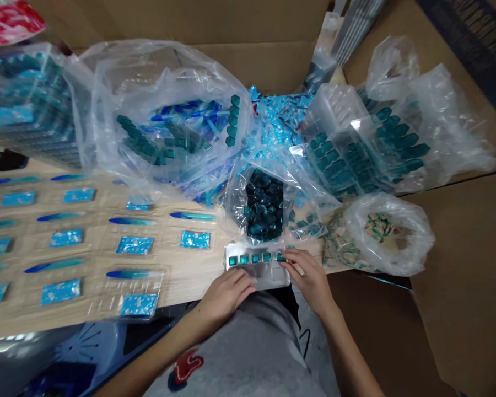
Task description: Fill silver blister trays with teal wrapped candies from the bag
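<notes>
A small silvery tray (268,280) lies at the table's front edge, with a row of teal faceted pieces (255,258) along its far side. My left hand (231,291) is closed over the tray's near left edge. At the right end of the row, my right hand (308,273) pinches another teal piece (280,257) between thumb and fingertips. Just behind the tray stands an open clear bag (235,193) around a heap of dark teal pieces (265,207).
Clear blister trays (95,309) holding blue pens (134,274) and blue packets (138,305) cover the left table. Big plastic bags (165,60) stand behind. To the right are stacked clear trays (334,105), a bag of small pieces (413,237) and cardboard (467,242).
</notes>
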Demonstrator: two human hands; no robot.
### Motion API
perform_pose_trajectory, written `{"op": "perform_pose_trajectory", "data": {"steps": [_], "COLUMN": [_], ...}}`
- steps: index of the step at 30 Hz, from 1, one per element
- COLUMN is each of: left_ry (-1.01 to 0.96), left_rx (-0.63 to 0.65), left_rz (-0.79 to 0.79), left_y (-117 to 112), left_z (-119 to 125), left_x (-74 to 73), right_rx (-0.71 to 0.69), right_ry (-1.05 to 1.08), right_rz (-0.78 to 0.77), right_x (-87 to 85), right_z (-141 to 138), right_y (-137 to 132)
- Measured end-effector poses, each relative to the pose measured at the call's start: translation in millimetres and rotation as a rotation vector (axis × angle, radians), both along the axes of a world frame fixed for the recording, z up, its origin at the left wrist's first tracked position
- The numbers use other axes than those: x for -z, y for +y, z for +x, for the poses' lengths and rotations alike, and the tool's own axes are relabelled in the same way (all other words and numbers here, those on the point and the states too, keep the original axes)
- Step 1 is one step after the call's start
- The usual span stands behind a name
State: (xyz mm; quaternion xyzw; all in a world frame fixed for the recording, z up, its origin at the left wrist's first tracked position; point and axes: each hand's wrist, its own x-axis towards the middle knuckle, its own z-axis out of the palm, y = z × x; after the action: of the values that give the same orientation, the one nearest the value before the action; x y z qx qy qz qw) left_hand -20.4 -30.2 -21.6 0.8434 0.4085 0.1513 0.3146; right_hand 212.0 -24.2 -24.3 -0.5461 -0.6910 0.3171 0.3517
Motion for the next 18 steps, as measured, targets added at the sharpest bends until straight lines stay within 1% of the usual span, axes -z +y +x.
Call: {"op": "perform_pose_trajectory", "data": {"steps": [2,4,8,13,16,18], "left_ry": [0.055,0.082,0.120,0.164,0.206,0.245], "left_rx": [0.011,0.011,0.041,0.088,0.096,0.097], "left_rz": [0.009,0.006,-0.007,0.000,0.030,0.060], "left_y": [-1,-1,4,7,2,-2], "left_z": [-2,-2,2,3,7,13], "left_x": [7.8,11.7,10.3,8.7,10.1,11.7], "right_rx": [-0.091,-0.169,-0.255,-0.273,-0.238,-0.191], "right_ry": [-0.027,-0.059,-0.109,-0.140,-0.145,-0.141], "right_rz": [-0.007,-0.011,-0.014,0.002,0.023,0.034], "right_x": [6.1,9.3,8.8,5.4,6.3,8.4], "right_z": [3,4,5,7,6,6], "right_y": [10,15,18,26,27,25]}}
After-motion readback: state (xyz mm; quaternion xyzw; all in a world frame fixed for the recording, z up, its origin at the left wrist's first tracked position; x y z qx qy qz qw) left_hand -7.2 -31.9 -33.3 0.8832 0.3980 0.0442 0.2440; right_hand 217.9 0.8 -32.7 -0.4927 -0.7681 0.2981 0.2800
